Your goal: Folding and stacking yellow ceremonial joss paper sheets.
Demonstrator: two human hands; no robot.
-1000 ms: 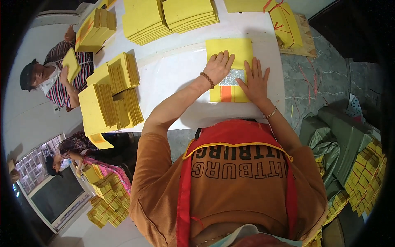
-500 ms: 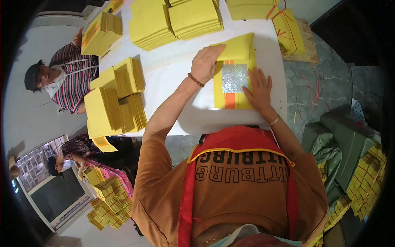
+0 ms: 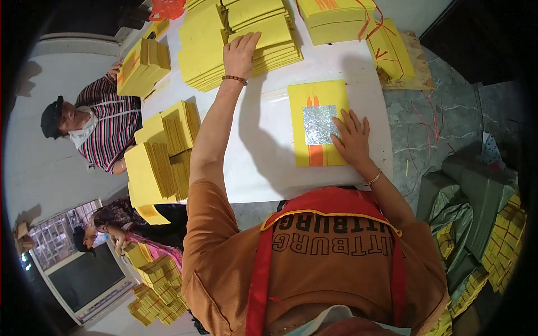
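Observation:
A yellow paper sheet [image 3: 336,157] lies flat on the white table in front of me, with a silver foil square [image 3: 319,126] and orange printed bands on it. My right hand [image 3: 353,139] rests open at its right side, fingers spread, fingertips over the foil's edge. My left hand [image 3: 240,55] reaches out to the stack of yellow paper [image 3: 266,53] at the far middle. Its fingers stretch over the stack's near edge, and no sheet shows raised in them.
More yellow stacks [image 3: 159,162] stand at the left table edge; a co-worker in a striped top [image 3: 109,126] is beside them. A yellow pile [image 3: 339,25] and a red-tied bundle [image 3: 392,50] are at the far right. Tied bundles [image 3: 159,285] are piled at lower left, near another person.
My left hand has left the yellow sheet and moved far and left to the stack. The sheet's raised far part now lies flat. My right hand stays on the sheet.

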